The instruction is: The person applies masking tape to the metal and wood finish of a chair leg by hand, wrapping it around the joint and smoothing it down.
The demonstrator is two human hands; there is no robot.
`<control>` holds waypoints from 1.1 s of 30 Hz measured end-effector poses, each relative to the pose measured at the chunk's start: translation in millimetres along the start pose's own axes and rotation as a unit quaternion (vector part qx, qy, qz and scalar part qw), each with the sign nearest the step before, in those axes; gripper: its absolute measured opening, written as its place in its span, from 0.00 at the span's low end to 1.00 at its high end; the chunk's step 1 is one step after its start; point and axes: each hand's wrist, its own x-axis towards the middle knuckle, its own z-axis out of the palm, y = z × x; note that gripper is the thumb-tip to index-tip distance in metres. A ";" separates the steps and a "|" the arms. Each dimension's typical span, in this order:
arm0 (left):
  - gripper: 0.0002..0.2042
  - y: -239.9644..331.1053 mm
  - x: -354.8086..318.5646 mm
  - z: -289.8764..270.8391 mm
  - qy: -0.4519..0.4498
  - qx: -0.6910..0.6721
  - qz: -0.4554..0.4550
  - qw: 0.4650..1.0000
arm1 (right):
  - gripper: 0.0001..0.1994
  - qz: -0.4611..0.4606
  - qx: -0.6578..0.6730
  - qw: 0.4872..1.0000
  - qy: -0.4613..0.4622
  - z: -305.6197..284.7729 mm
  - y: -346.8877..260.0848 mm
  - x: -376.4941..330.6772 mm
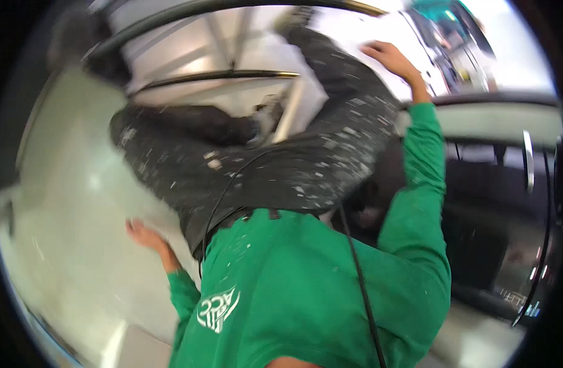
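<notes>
My left hand (145,234) is beside my left hip, in front of a pale, smooth surface (79,184). Motion blurs it a little, but its fingers look loosely apart and nothing shows in them. By my right knee, my right hand (392,60) is held with its fingers stretched out, and it is empty. Whether it touches the knee I cannot tell. My dark trousers (275,172), speckled with white flakes, spread across the middle with both knees bent outward. A black cord (359,270) runs down over my green sweatshirt (306,276).
Dark curved bars (220,75) with gold-coloured ends cross beyond my legs. A pale strip (290,110) slants between my shoes. To my right is a glossy black panel (478,227) with a silver handle (528,161). A teal and black object (444,27) is blurred at the far right.
</notes>
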 end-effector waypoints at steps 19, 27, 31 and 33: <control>0.23 570.1 22.4 95.2 -0.281 -0.120 0.605 0.736 | 0.14 0.364 0.081 0.849 0.375 349.1 -83.6 -281.1; 0.25 629.2 9.4 146.9 -0.312 0.096 0.637 0.698 | 0.10 0.456 0.185 0.742 0.455 323.3 -60.1 -249.8; 0.21 625.4 10.9 138.2 -0.327 0.082 0.623 0.706 | 0.09 0.415 0.465 0.574 0.531 223.5 -61.4 -240.5; 0.20 628.8 9.9 131.6 -0.336 0.072 0.625 0.701 | 0.09 0.294 0.556 0.497 0.597 168.4 -75.5 -236.4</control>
